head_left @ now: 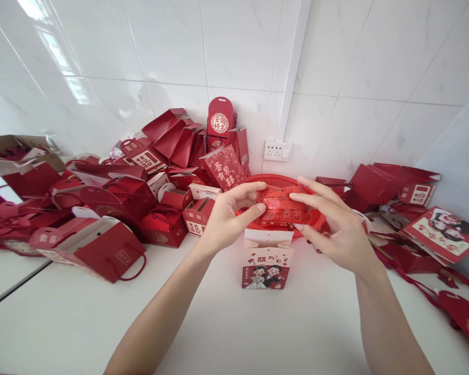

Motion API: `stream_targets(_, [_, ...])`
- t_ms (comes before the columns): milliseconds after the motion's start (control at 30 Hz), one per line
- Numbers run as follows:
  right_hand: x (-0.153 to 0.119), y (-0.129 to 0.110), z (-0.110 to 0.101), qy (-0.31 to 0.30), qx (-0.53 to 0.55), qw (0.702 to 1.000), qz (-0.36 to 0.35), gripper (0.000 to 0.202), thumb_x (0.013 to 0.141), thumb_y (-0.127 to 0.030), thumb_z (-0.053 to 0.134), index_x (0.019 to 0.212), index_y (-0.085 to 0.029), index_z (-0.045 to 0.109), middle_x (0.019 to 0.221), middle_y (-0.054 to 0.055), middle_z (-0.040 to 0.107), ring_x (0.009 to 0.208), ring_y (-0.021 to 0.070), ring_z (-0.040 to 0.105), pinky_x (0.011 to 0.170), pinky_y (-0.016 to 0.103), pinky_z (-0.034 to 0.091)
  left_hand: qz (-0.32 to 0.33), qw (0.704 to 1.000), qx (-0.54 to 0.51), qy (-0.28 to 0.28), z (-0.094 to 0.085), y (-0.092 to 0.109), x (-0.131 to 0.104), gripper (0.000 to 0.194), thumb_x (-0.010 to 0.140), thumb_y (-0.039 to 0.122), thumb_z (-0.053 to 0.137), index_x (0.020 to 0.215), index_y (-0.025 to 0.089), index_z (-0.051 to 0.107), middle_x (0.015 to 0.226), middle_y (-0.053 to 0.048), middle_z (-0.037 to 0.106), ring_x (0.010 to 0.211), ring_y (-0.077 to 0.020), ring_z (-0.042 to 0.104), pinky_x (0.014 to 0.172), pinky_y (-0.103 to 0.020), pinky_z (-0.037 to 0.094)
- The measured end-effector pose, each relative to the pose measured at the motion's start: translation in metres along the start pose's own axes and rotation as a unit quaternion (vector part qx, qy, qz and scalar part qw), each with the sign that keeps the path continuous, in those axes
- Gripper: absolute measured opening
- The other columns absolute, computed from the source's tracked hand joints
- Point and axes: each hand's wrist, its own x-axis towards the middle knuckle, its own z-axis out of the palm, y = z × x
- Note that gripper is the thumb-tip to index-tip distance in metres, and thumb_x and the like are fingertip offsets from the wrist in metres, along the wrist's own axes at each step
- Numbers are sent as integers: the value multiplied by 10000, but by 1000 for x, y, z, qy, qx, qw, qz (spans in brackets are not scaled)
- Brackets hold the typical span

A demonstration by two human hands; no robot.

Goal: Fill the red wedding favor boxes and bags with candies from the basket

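Between my two hands is a bundle of shiny red wrapped packets [283, 203], raised above the table. My left hand [234, 211] pinches its left end between thumb and fingers. On the right end, my right hand [332, 221] grips with fingers over the top and thumb below. Right under the bundle stands an upright paper gift box [266, 265] with a cartoon bride and groom on its front and its top flaps open. Behind, a red plastic basket [273, 179] is partly hidden by my hands and the packets.
Many red gift boxes and bags [117, 198] are heaped along the wall on the left. More red boxes [379, 187] lie at the right, with a couple-printed card box [443, 232] among them. A wall socket [277, 150] sits behind the basket on the white table [234, 328].
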Motion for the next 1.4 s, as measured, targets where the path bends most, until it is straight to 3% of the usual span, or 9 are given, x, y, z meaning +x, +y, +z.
stream_targets(133, [2,-2,1,34,53,998,23,281,944,-255,639,1206,-285,736,1434,68,635,1311,286,611,1074,468,533,-13,1000,9,-21,1,5,0,318,840,278,762,1140,171,748,902,-52,756,820,-175,704,784,-293,583])
stream_targets(233, [2,-2,3,80,108,984,119,178,948,-374,654,976,-249,778,925,60,790,811,229,756,686,343,629,-30,998,6,-58,1,9,-1,306,908,326,684,1167,169,731,747,-30,744,695,-164,701,699,-281,584])
stream_targets(367, [1,-2,3,116,164,945,259,316,882,-495,722,740,-213,708,526,-20,599,351,107,485,321,245,380,-29,996,32,-82,-2,14,-3,250,946,333,624,1097,171,740,690,-20,721,623,-146,672,644,-271,565])
stream_targets(467, [1,0,1,121,181,933,286,343,853,-517,746,713,-209,690,535,-18,591,377,107,494,327,236,378,-4,985,132,-108,-9,19,-3,151,913,260,650,957,169,762,821,-50,750,756,-161,686,711,-269,543])
stream_targets(700, [4,3,-1,60,224,923,306,323,819,-523,763,834,-203,722,662,16,679,467,126,554,365,234,410,14,883,336,-328,-23,28,-3,263,902,102,527,928,189,774,1102,-85,720,924,-189,685,793,-287,504])
stream_targets(867, [5,7,0,-16,257,913,317,337,806,-483,777,988,-214,686,768,27,727,531,133,606,398,218,422,-6,860,400,-316,-22,20,-2,281,922,125,523,990,189,788,1091,-112,718,991,-241,688,845,-329,496])
stream_targets(1133, [8,9,6,13,401,857,323,433,726,-377,855,1011,-236,562,916,29,752,719,188,728,569,289,600,-11,876,352,-330,-23,16,0,154,895,210,623,865,196,774,865,-59,743,758,-197,688,714,-280,468])
stream_targets(1267, [8,10,10,-2,386,879,279,464,758,-275,819,1170,-244,608,1062,55,767,874,205,751,722,327,623,-32,876,343,-339,-24,19,0,138,861,249,665,938,200,769,887,-50,752,801,-219,703,725,-280,469])
stream_targets(1400, [9,7,16,-46,314,918,238,142,842,-289,724,954,-203,722,1017,65,775,951,233,737,855,377,600,-59,876,343,-333,-25,20,0,232,808,245,687,1024,210,765,965,-47,765,863,-234,715,762,-283,488])
